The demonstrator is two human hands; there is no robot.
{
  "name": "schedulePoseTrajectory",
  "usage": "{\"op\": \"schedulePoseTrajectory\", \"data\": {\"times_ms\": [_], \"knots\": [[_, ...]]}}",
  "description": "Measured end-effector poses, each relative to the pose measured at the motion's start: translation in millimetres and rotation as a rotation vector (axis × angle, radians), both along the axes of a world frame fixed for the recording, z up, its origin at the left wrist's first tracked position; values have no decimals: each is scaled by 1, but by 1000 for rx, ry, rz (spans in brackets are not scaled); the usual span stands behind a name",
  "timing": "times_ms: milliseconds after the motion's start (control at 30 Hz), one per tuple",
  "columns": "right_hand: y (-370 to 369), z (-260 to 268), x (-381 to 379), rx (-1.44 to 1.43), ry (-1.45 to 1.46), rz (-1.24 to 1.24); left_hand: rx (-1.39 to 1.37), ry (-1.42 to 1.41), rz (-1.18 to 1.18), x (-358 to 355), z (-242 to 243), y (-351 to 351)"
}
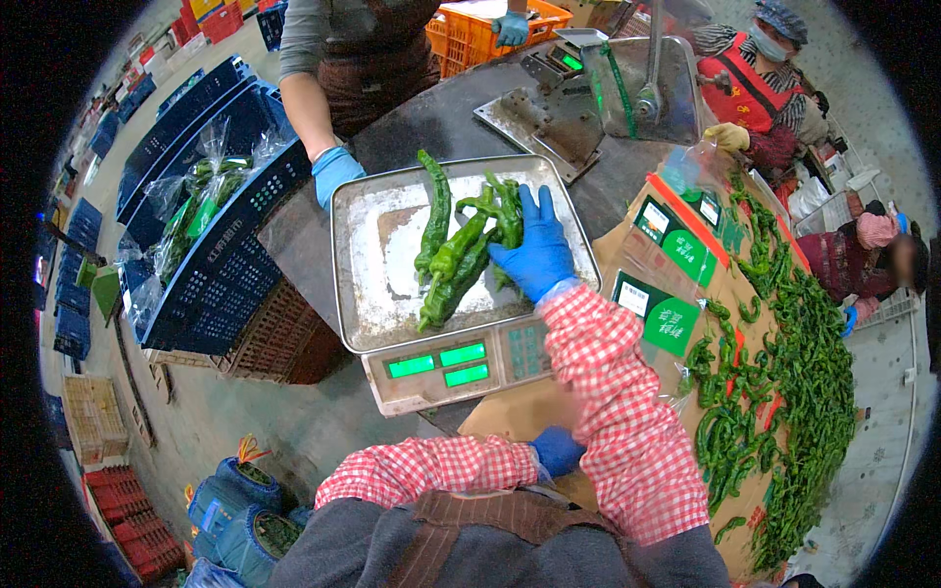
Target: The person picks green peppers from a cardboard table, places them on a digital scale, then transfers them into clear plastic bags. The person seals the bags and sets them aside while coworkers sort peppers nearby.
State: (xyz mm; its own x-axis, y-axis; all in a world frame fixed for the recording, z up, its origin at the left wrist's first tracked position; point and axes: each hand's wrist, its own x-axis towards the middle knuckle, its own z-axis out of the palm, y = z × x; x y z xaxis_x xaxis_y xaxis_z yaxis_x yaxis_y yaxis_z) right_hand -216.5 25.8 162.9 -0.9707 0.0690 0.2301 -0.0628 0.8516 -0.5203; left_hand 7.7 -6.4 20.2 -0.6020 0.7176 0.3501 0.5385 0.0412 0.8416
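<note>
A countertop weighing scale [441,371] with a worn metal tray [367,294] stands before me. Several long green peppers [456,246] lie on the tray, one apart at the left. My right hand [540,250], in a blue glove, reaches over the right-hand peppers, thumb on one side and fingers on the other. Low by my body is my left hand [559,450], also blue-gloved; my right sleeve partly covers it, and its fingers are hidden. To the right of the scale, clear plastic bags with green printed labels [658,312] lie on brown cardboard [514,411].
A large heap of green peppers [805,411] covers the right side. Across the table, a co-worker's gloved hand [337,176] is at the tray's corner. A blue crate [220,257] with bagged peppers stands left. Farther back is another scale [562,62]; two more people are at right.
</note>
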Motion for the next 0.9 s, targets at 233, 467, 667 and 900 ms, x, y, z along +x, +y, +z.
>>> {"op": "schedulePoseTrajectory", "data": {"times_ms": [233, 467, 667, 900], "knots": [[19, 0, -14, 104, -159, -64, -412, -72, -297, -22, 58, -12], [46, 19, -17, -996, -165, 34, -202, -34, -232, -18, 45, -11], [94, 43, 26, -1689, -545, 463, -331, -210, -310, -20, 55, -10], [138, 50, 141, -1689, -325, 430, -209, 47, -237, -21, 45, -10]]}}
